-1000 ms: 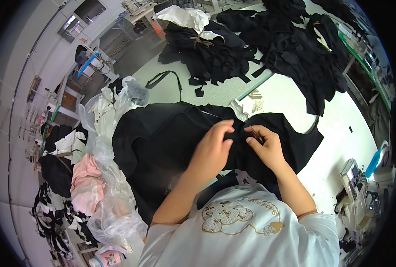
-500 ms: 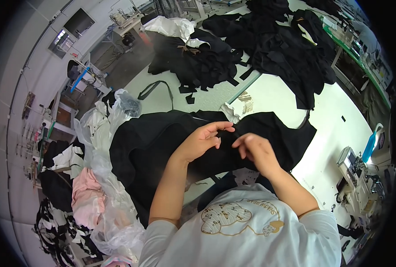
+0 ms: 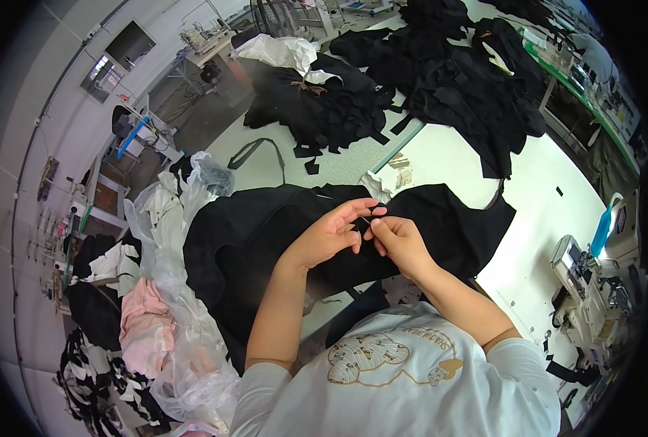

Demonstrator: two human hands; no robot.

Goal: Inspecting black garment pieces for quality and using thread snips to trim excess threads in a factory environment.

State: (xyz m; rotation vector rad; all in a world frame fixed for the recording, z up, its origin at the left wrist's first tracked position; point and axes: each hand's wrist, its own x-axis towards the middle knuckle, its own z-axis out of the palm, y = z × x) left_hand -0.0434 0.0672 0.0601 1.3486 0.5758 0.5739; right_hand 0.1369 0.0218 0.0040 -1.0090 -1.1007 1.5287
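Observation:
A black garment piece (image 3: 265,240) lies spread across the table under both my hands. My left hand (image 3: 331,237) is over its middle, with the fingers stretched out and the thumb held apart. Touching or almost touching those fingertips, my right hand (image 3: 400,244) is closed in a pinch. A thin, light sliver shows between the two hands, too small to name. Behind them, a crumpled white scrap (image 3: 383,182) lies on the table against the garment's far edge.
Black fabric heaps (image 3: 455,95) cover the far table, with white cloth (image 3: 280,51) on one. A dark strip (image 3: 258,149) lies nearer. At left are plastic-wrapped fabrics (image 3: 185,291) and pink cloth (image 3: 145,320). A sewing machine (image 3: 590,277) stands at right.
My right hand has moved slightly left and up to my left fingertips, and its fingers have closed into a pinch. The left hand has hardly moved.

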